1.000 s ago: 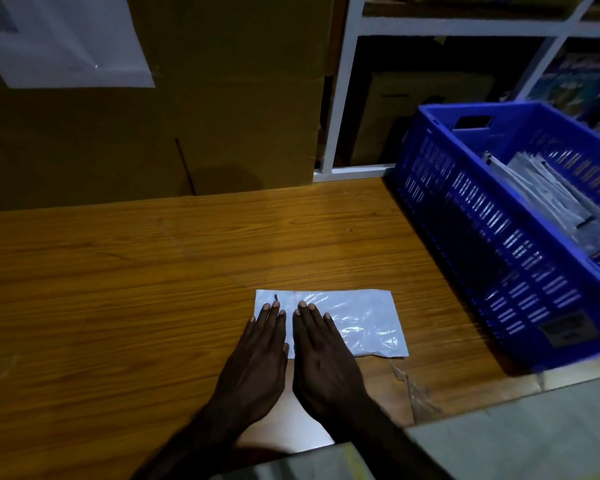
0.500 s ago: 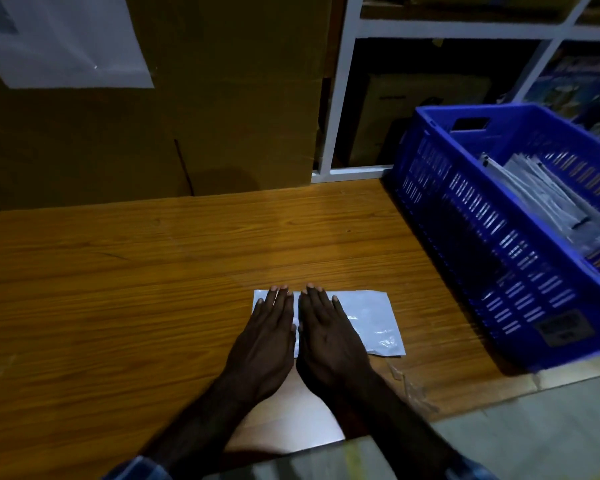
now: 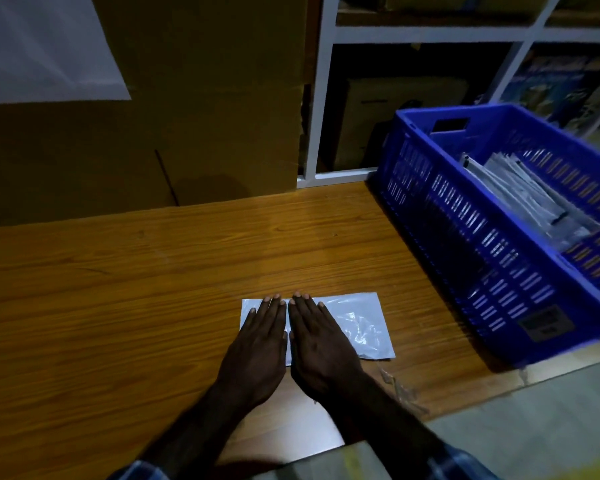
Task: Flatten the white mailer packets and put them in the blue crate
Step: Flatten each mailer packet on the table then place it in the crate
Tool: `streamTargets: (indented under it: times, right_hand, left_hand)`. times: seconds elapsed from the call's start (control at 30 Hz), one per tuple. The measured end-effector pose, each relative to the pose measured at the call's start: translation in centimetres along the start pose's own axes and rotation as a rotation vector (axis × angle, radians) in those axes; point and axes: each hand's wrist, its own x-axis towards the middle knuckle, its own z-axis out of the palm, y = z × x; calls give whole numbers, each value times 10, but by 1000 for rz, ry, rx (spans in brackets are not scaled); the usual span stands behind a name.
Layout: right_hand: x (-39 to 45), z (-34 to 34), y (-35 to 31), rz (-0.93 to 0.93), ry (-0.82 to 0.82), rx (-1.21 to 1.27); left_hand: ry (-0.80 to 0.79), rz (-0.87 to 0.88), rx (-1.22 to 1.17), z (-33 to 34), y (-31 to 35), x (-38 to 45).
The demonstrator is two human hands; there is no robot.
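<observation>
A white mailer packet (image 3: pixel 357 323) lies flat on the wooden table (image 3: pixel 153 289), near its front edge. My left hand (image 3: pixel 257 348) and my right hand (image 3: pixel 319 344) lie side by side, palms down, fingers straight, and press on the packet's left half. Their fingertips reach the packet's far edge. The packet's shiny right half shows beside my right hand. The blue crate (image 3: pixel 492 271) stands on the table at the right, with several white and grey packets (image 3: pixel 523 199) inside it.
Large brown cardboard boxes (image 3: pixel 187 98) form a wall behind the table. A white sheet of paper (image 3: pixel 42 46) hangs on them at the upper left. A white shelf frame (image 3: pixel 317 98) with boxes stands behind the crate. Peeling tape (image 3: pixel 399 386) marks the table's front edge.
Both hands have slid forward over the packet, from its near edge to its far edge. They stay flat and side by side throughout.
</observation>
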Motion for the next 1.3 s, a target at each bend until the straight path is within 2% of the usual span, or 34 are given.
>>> streamTargets:
  times: [0.2, 0.33, 0.63, 0.8, 0.87, 1.03, 1.2, 1.3]
  right_hand:
    - [-15, -14, 1, 61, 16, -72]
    - [-24, -10, 6, 95, 7, -60]
    - [-21, -16, 7, 84, 11, -1]
    - [-11, -17, 20, 171, 9, -24]
    - [-13, -13, 22, 154, 13, -33]
    - [-22, -5, 21, 137, 57, -20]
    - [-19, -13, 25, 102, 0, -8]
    - [-27, -19, 21, 139, 19, 13]
  left_hand:
    - [94, 21, -46, -12, 16, 1]
    - [30, 13, -32, 2, 20, -5]
    - [-17, 5, 2, -2, 23, 1]
    - [-41, 10, -26, -2, 36, 19]
    - [-53, 12, -42, 1, 36, 21]
    - [-20, 24, -52, 8, 32, 16]
    - [-29, 18, -44, 5, 34, 18]
    - [10, 11, -63, 1, 37, 14]
